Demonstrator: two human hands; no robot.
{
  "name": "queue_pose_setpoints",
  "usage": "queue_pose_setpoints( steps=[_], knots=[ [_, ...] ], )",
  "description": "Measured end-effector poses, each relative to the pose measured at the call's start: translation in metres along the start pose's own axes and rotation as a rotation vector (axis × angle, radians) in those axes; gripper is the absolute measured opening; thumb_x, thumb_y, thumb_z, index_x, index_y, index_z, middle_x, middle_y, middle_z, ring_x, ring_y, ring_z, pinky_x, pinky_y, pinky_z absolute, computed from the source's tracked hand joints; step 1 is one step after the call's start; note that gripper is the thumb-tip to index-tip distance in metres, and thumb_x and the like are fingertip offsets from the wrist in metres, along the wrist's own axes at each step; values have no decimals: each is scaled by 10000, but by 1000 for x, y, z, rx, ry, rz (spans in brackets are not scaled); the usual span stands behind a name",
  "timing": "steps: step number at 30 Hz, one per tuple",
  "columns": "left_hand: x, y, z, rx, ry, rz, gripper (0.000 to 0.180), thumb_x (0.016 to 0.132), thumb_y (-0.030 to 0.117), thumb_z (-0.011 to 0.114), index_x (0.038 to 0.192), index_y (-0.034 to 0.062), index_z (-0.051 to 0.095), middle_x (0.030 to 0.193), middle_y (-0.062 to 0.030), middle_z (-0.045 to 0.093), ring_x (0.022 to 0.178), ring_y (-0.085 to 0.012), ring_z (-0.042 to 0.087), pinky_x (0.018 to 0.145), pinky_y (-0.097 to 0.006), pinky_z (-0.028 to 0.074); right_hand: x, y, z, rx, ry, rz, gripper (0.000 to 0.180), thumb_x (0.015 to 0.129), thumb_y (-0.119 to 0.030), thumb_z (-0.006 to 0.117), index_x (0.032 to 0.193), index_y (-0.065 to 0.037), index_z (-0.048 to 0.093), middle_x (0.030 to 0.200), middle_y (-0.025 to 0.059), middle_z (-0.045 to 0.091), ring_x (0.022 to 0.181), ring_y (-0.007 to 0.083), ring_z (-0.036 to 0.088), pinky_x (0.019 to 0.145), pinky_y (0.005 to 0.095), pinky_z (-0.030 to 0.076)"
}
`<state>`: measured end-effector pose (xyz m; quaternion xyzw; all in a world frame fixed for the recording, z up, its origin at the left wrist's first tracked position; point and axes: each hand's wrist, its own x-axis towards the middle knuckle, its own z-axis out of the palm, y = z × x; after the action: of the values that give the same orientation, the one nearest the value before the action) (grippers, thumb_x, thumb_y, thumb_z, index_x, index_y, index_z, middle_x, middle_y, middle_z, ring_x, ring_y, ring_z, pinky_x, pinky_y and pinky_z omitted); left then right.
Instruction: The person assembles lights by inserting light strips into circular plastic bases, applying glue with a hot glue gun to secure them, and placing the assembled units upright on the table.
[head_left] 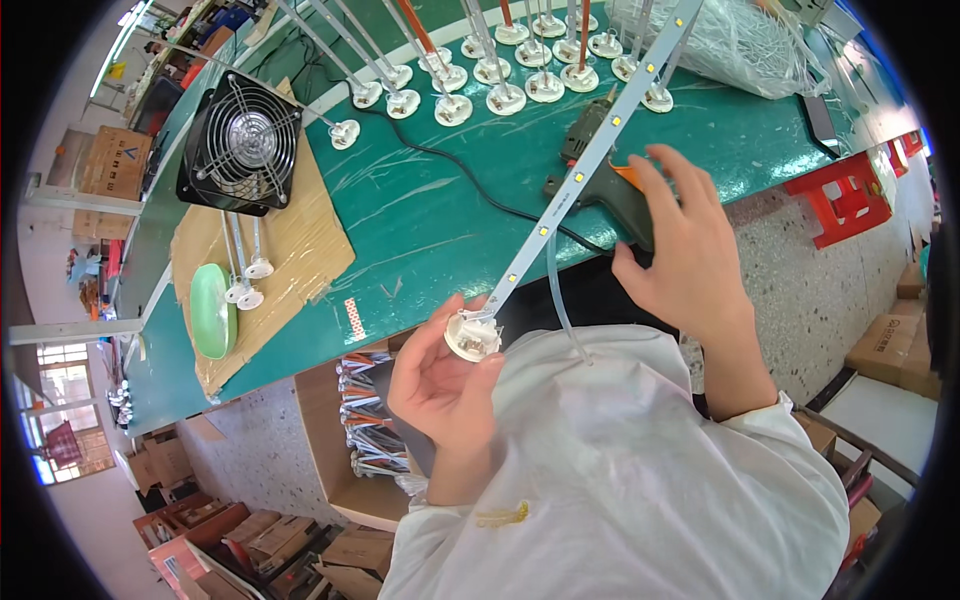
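Observation:
My left hand [443, 378] holds a small white round cap [472, 336] fixed to the end of a long white LED strip [590, 160] that slants up to the right over the green table [420, 210]. My right hand [690, 250] rests on the dark glue gun [610, 185] with an orange trigger, lying at the table's near edge, fingers wrapping its handle. A thin clear tube [560, 300] curves down from the strip toward my white sleeve.
A black fan [243, 145] stands on cardboard [290, 250] at the left, beside a green dish [212, 310] and white-capped rods. Several more capped rods [500, 80] line the table's far side. A box of strips [365, 420] sits below; a red stool [845, 195] is to the right.

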<state>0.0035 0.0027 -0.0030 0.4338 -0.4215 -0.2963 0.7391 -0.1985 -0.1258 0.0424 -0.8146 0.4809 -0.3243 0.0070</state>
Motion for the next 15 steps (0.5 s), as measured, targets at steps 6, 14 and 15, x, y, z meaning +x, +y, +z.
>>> queue_pose_setpoints(
  steps=[6, 14, 15],
  knots=[
    [0, 4, -7, 18, 44, 25, 544, 742, -156, 687, 1257, -82, 529, 1292, -294, 579, 1152, -362, 634, 941, -401, 554, 13, 12, -1, -7, -244, 24, 498, 619, 15, 669, 1109, 28, 580, 1185, 196, 578, 1034, 393, 592, 869, 444, 507],
    [8, 2, -14, 6, 101, 33, 549, 742, -157, 688, 1264, -87, 532, 1268, -297, 596, 1126, -282, 641, 940, -368, 547, -25, 29, -22, 334, -174, 56, 412, 658, 31, 655, 1067, 24, 603, 1084, 193, 617, 821, 333, 638, 707, 396, 533],
    [8, 2, -13, 0, 87, 32, 549, 745, -152, 696, 1264, -87, 532, 1270, -294, 596, 1129, -281, 639, 944, -369, 545, -29, 29, -25, 489, -138, 60, 416, 673, 13, 667, 1085, 23, 608, 1084, 183, 627, 798, 309, 642, 692, 383, 533]
  ],
)
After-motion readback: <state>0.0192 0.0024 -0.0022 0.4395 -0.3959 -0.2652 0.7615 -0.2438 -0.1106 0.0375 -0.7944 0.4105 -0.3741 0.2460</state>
